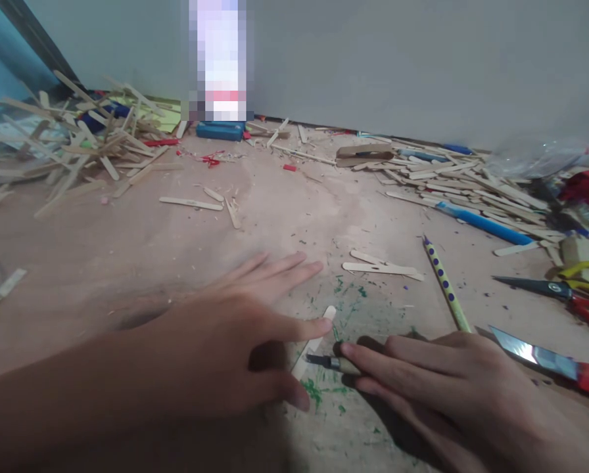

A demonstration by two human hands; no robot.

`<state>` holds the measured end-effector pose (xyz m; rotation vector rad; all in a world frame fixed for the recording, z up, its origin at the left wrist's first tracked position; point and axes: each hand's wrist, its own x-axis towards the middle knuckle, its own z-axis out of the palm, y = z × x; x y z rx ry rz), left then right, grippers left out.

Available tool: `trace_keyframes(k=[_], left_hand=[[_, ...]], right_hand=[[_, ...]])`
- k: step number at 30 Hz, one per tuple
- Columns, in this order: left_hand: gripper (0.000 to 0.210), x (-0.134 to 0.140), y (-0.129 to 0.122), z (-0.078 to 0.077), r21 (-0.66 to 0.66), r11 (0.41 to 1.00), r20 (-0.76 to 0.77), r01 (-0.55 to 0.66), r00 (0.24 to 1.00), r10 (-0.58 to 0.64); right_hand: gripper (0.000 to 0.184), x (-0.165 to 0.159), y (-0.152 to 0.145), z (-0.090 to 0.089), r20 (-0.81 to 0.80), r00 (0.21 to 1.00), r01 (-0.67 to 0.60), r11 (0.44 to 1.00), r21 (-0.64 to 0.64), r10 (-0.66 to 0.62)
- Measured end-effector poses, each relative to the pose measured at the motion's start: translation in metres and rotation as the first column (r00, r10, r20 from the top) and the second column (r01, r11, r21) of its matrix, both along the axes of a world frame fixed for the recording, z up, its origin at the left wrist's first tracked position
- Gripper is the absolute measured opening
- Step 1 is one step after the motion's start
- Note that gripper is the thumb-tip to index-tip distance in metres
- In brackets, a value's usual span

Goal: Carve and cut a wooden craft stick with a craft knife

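Observation:
My left hand reaches in low over the table with its far fingers spread. Its index fingertip presses a pale wooden craft stick near the upper end, and its thumb lies by the lower end, so the stick is held against the tabletop. In my right hand is a small carving tool with a metal collar and a wooden handle, mostly hidden by the fingers. Its dark blade tip is at the middle of the stick; whether it touches cannot be made out. Green marks colour the wood nearby.
A dotted pencil, a red-handled knife and scissors lie at the right. Beyond my hands are loose craft sticks. Heaps of sticks stand at the back left and back right, with a blue pen-like tool.

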<state>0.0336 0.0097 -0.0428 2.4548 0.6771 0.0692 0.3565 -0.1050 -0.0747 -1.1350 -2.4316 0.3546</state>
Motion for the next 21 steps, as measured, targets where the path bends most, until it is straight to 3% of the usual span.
trace_keyframes(k=[4, 17, 21], left_hand=[[0.072, -0.002, 0.000, -0.004, 0.036, 0.999, 0.036, 0.011, 0.999, -0.012], [0.072, -0.012, -0.001, -0.015, 0.063, 0.998, 0.107, 0.002, 0.994, -0.009], [0.073, -0.011, -0.001, -0.016, 0.081, 0.997, 0.114, -0.002, 0.993, -0.007]], right_hand=[[0.027, -0.007, 0.002, 0.006, -0.022, 0.998, -0.055, 0.998, 0.037, 0.056], [0.029, -0.016, 0.006, 0.006, -0.045, 0.996, -0.069, 0.986, 0.153, 0.077], [0.027, -0.019, 0.007, 0.009, -0.078, 0.994, -0.071, 0.993, 0.097, 0.078]])
